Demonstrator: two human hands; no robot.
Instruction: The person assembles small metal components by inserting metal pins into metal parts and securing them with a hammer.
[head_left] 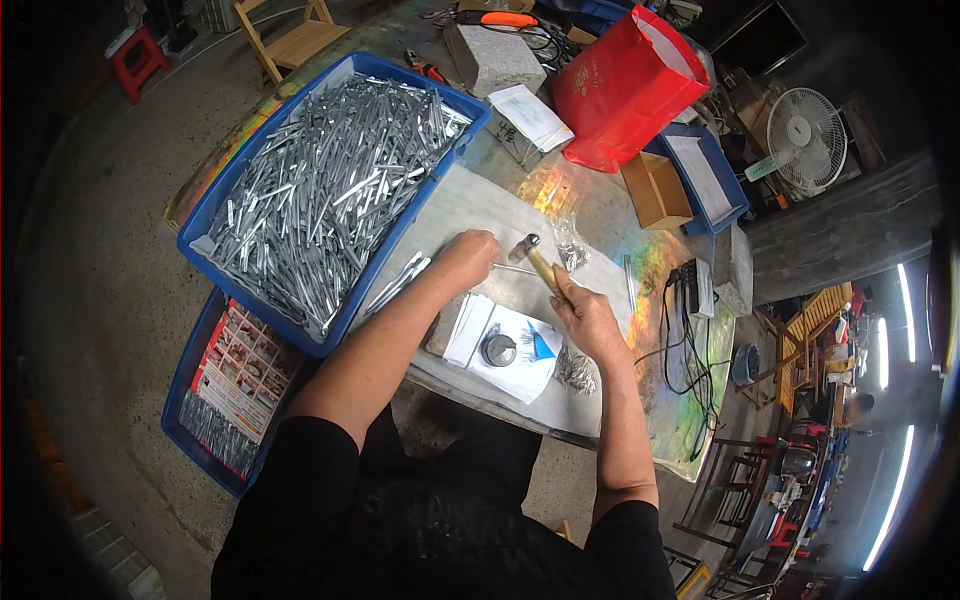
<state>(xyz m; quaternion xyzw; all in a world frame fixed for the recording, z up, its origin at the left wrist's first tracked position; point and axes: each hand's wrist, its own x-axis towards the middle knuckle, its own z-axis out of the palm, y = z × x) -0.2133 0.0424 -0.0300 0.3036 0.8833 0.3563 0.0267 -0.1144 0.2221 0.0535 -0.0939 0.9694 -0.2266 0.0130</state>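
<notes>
Black shirt nearest, hammer in right grip

Worktable: tray at the left, bag at the far side.
Metal strips are heaped in the tray; a second tray is placed lower, nearer the body. Loose strips are laid between the upper tray and the left forearm. A round tin is set on papers, with the left hand beyond it and the right hand, where a hammer is held, to its right. Cables are strewn farther right.
</notes>
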